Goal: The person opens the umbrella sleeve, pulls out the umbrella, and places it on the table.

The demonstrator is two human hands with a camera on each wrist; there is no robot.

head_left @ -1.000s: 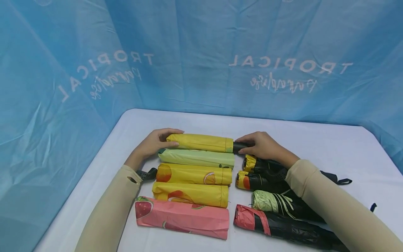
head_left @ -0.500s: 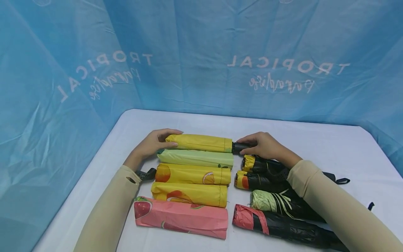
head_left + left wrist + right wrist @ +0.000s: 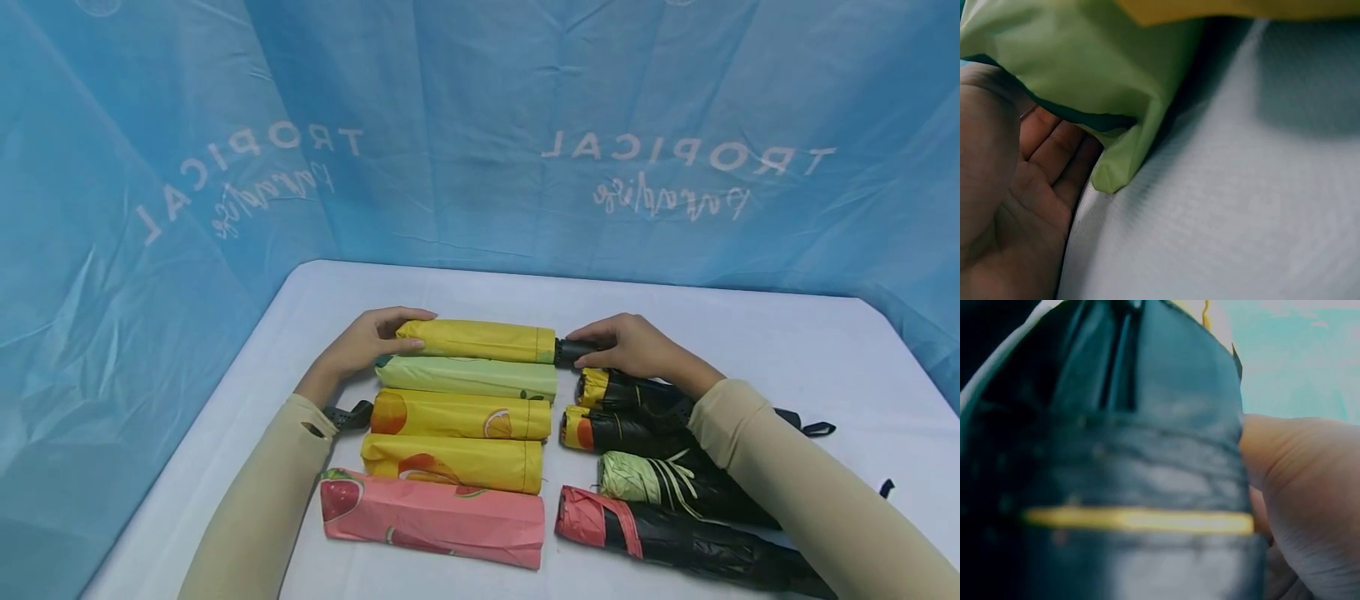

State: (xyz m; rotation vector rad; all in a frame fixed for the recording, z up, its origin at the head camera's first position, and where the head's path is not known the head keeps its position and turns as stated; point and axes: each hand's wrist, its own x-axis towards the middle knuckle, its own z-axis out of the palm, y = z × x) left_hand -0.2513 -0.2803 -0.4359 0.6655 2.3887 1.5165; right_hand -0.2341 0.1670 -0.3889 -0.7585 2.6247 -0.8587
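Note:
At the back of the row, my left hand [image 3: 367,337] grips the left end of a yellow umbrella sleeve [image 3: 480,341], thumb on the near side and fingers on the far side. From the sleeve's right end sticks the black end of a folded umbrella [image 3: 570,352], which my right hand [image 3: 633,346] holds between thumb and fingers. A light green sleeve [image 3: 468,378] lies just in front; its end [image 3: 1079,69] hangs by my left palm [image 3: 1016,219] in the left wrist view. A black folded umbrella with a yellow band [image 3: 1147,520] fills the right wrist view, beside my right thumb.
Nearer lie two yellow fruit-print sleeves [image 3: 450,414] and a pink sleeve [image 3: 435,521]. At right, partly under my right forearm, are several black folded umbrellas, including a pink-edged one [image 3: 675,543] and a green-edged one [image 3: 660,487]. A blue curtain [image 3: 480,150] stands behind the white table [image 3: 360,283].
My right hand has shifted very slightly to the right along the black umbrella end. The left hand and the yellow sleeve have stayed practically still.

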